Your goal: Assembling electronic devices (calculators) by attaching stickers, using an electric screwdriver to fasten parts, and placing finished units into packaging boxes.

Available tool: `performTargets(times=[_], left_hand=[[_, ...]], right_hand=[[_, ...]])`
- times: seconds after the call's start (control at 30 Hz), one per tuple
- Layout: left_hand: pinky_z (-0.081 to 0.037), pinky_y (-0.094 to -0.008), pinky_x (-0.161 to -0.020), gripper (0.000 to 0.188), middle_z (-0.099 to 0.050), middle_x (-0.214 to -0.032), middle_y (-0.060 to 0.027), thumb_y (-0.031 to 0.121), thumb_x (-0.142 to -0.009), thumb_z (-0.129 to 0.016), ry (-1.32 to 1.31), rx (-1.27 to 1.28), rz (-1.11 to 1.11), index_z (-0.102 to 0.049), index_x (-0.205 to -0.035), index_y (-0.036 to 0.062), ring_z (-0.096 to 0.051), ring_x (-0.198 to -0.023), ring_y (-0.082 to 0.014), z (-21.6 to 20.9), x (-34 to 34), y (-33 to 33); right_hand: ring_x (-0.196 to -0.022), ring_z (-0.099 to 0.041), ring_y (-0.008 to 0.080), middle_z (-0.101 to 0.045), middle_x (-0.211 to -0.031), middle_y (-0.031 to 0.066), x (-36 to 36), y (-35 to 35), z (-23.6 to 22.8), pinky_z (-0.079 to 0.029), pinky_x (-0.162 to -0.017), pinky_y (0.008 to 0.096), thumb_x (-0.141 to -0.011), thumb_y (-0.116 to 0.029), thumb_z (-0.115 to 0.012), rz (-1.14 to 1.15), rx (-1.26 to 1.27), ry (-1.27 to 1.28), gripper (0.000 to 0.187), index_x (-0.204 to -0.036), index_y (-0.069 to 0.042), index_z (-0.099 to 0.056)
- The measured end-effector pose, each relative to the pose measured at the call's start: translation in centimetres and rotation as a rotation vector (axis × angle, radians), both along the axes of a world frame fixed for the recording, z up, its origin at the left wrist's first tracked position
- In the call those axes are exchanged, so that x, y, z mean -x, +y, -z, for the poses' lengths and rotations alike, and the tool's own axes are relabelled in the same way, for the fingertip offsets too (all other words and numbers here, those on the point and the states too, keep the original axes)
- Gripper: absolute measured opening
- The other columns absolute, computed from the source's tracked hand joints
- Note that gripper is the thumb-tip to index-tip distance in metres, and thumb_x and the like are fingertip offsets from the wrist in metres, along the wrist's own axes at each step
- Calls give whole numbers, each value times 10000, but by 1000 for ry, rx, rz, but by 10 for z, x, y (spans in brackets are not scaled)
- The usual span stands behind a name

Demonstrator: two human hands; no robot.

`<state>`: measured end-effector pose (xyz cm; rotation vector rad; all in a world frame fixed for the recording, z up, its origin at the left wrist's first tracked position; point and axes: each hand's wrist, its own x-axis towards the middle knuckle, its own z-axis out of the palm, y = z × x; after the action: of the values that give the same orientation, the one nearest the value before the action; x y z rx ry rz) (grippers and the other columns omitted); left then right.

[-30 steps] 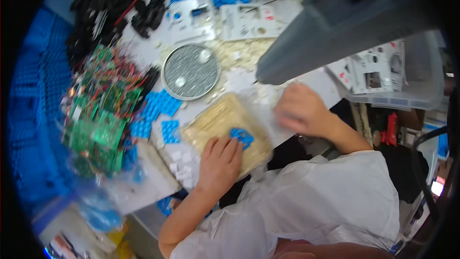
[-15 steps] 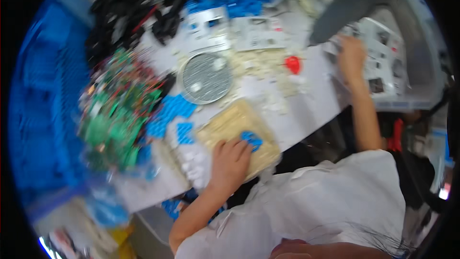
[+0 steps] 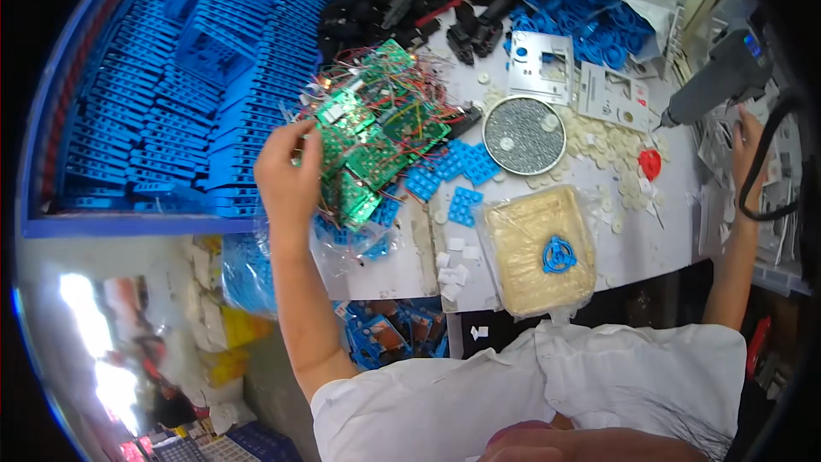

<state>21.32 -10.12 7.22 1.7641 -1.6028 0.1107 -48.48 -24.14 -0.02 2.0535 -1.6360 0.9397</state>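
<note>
At the left end of a heap of green circuit boards with thin wires, my left hand touches the heap's edge. Thumb and forefinger are apart, and no held board can be made out. On the far right my right hand is beside flat white panels in a clear bin. A black cable crosses in front of it, and its fingers are too unclear to read. Near that hand a grey electric screwdriver points toward the table. A blue ring-shaped part lies on a plastic-wrapped tan block.
A blue crate full of blue slatted parts stands at the left. Black parts and blue rings are heaped at the back. Mid-table are a round dish of small metal pieces, two white panels, cream discs and a red piece.
My left hand has left the wrapped block and moved left to the circuit boards. The view has swung left, bringing in more of the blue crate. My right hand stays by the panels.
</note>
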Motion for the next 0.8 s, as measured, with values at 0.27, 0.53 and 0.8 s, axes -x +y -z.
performTargets(times=[0.27,0.53,0.8], left_hand=[[-549,-378,-897,506,-746,-1180,-173,438,-960,-695,119,-291,-133,-720,-1221,5,-727,-1024,-277,9,-135,-37],[-479,-390,-1056,927,-637,-1351,-260,502,-809,-824,-231,-621,156,-492,-1472,-53,-632,-1235,-329,21,-81,-57],[-475,-479,-1055,898,-597,-1359,-304,546,-801,-804,-1,-183,-220,-554,-1391,-83,-602,-1229,-416,-51,-151,-123]], right_hand=[[-864,-606,212,-640,-919,106,-74,81,-80,-465,-809,322,-874,-56,-635,-594,-403,-304,130,-980,15,-657],[-748,-665,296,-686,-801,59,-219,110,-107,-520,-676,397,-600,-51,-678,-1252,-678,-407,224,-822,-82,-679],[-728,-665,272,-701,-816,63,-262,99,-93,-504,-652,369,-625,-7,-658,-1272,-613,-397,214,-828,-74,-674]])
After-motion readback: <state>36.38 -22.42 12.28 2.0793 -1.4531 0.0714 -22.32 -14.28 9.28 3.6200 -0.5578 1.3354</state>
